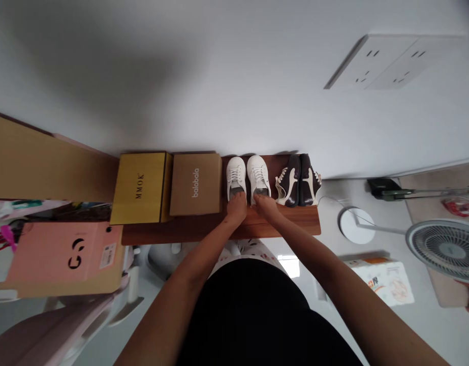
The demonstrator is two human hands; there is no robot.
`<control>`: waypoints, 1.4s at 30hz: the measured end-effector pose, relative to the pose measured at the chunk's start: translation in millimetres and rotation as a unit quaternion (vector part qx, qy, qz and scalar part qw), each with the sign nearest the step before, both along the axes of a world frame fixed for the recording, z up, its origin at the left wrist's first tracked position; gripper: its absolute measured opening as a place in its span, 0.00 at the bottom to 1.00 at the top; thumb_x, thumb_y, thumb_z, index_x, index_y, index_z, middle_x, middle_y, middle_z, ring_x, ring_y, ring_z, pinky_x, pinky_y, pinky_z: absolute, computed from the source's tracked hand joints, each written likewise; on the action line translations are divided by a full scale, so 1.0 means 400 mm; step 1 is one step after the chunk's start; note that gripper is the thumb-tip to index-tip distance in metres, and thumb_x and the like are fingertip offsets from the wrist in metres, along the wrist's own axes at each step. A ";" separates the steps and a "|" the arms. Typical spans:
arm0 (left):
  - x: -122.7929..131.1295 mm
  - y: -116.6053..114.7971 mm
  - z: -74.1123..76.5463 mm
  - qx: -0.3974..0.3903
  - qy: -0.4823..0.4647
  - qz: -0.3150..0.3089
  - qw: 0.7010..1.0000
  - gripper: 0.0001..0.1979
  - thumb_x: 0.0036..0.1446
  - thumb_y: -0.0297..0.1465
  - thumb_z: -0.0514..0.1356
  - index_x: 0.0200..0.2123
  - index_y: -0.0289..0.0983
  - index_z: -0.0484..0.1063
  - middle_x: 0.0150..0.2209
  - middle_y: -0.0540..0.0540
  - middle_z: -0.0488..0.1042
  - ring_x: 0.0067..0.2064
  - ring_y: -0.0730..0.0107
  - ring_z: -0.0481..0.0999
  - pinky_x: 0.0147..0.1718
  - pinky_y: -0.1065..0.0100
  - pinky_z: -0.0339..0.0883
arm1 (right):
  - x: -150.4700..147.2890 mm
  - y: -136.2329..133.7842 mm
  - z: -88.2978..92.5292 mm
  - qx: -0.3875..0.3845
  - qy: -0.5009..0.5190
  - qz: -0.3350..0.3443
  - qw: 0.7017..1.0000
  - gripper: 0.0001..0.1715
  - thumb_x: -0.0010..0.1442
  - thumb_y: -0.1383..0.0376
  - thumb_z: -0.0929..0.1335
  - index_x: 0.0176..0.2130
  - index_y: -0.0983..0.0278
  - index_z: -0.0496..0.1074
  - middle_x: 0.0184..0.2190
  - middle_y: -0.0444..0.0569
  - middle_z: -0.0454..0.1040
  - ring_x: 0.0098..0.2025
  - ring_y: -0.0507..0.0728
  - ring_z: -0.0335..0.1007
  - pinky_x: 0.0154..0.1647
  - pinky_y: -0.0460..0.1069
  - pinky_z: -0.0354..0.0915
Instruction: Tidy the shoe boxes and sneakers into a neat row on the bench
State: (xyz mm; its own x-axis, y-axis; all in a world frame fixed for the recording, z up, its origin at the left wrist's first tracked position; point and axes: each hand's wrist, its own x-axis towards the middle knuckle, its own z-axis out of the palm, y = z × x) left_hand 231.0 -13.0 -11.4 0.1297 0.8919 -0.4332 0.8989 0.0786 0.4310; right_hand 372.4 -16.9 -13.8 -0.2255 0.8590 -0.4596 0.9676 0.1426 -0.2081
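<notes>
As the head camera is looking down, a pair of small white shoes is standing side by side on a wooden shelf (295, 223) against the wall, toes pointing far toward the wall and heels near, long axes running near to far. The left white shoe (235, 178) is sitting just beside the brown box (196, 184); the right white shoe (258, 176) is standing near a dark pair of shoes (298, 180). The left hand (236, 207) is closing its fingers on the heel of the left shoe, and the right hand (265, 206) is gripping the heel of the right one likewise. Both forearms are reaching straight out, converging toward the shoes. A yellow box (139, 187) is lying left of the brown one.
</notes>
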 end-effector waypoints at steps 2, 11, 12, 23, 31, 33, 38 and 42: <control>0.000 0.001 -0.006 0.000 -0.023 0.026 0.999 0.13 0.64 0.24 0.54 0.50 0.34 0.71 0.51 0.33 0.74 0.59 0.51 0.74 0.61 0.58 0.61 | -0.007 0.004 -0.002 -0.008 -0.003 -0.005 1.000 0.12 0.66 0.62 0.68 0.48 0.64 0.72 0.47 0.62 0.79 0.47 0.64 0.78 0.46 0.53 0.69; 0.016 0.010 -0.023 -0.006 0.013 0.005 1.000 0.17 0.66 0.23 0.47 0.52 0.32 0.70 0.51 0.30 0.74 0.57 0.49 0.74 0.59 0.56 0.63 | -0.036 0.022 -0.028 -0.042 -0.006 -0.012 0.999 0.12 0.67 0.65 0.66 0.49 0.66 0.71 0.48 0.65 0.77 0.49 0.65 0.77 0.49 0.54 0.69; 0.017 0.010 -0.023 -0.007 0.026 -0.004 1.000 0.17 0.66 0.23 0.47 0.52 0.31 0.70 0.51 0.30 0.74 0.56 0.49 0.74 0.58 0.56 0.64 | -0.039 0.023 -0.028 -0.042 -0.005 -0.013 0.999 0.12 0.67 0.66 0.65 0.49 0.67 0.71 0.48 0.65 0.77 0.49 0.64 0.76 0.50 0.54 0.68; 0.092 -0.037 0.025 0.102 -0.084 -0.073 0.989 0.17 0.64 0.27 0.56 0.56 0.35 0.66 0.55 0.34 0.70 0.60 0.51 0.69 0.63 0.53 0.59 | 0.178 -0.074 0.007 0.188 0.169 -0.178 0.951 0.18 0.68 0.58 0.65 0.52 0.65 0.72 0.51 0.60 0.73 0.55 0.66 0.66 0.59 0.58 0.62; 0.357 -0.024 -0.065 -0.033 -0.115 -0.060 0.991 0.28 0.57 0.31 0.67 0.58 0.29 0.65 0.58 0.27 0.70 0.62 0.48 0.69 0.60 0.54 0.62 | 0.524 -0.126 -0.084 0.201 0.086 -0.385 0.897 0.31 0.56 0.50 0.73 0.51 0.69 0.72 0.49 0.63 0.74 0.54 0.68 0.67 0.58 0.61 0.61; 0.377 0.000 -0.085 -0.059 -0.087 -0.067 0.992 0.26 0.56 0.33 0.68 0.55 0.29 0.68 0.56 0.26 0.72 0.61 0.46 0.71 0.58 0.56 0.63 | 0.549 -0.114 -0.105 0.149 0.098 -0.353 0.919 0.28 0.52 0.48 0.74 0.43 0.65 0.74 0.42 0.57 0.76 0.47 0.65 0.70 0.52 0.58 0.64; 0.367 0.040 -0.094 -0.077 -0.080 -0.119 0.987 0.18 0.57 0.36 0.69 0.48 0.34 0.73 0.49 0.33 0.79 0.55 0.49 0.77 0.53 0.59 0.68 | 0.556 -0.086 -0.120 0.082 0.118 -0.305 0.942 0.21 0.52 0.48 0.74 0.33 0.62 0.71 0.32 0.47 0.74 0.35 0.58 0.68 0.39 0.50 0.64; 0.378 0.050 -0.057 -0.057 -0.045 -0.174 0.982 0.14 0.62 0.36 0.65 0.48 0.35 0.73 0.47 0.34 0.79 0.53 0.50 0.78 0.51 0.59 0.69 | 0.557 -0.078 -0.091 0.097 0.108 -0.249 0.957 0.16 0.55 0.54 0.74 0.33 0.61 0.69 0.32 0.48 0.75 0.37 0.58 0.68 0.38 0.49 0.62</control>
State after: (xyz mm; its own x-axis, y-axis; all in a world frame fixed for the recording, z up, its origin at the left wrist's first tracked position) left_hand 382.2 7.2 -34.1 0.4607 0.7331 -0.5004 0.8386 -0.1749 0.5159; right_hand 595.0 -48.0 -50.3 0.1630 0.9493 -0.2690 0.8625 -0.2695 -0.4284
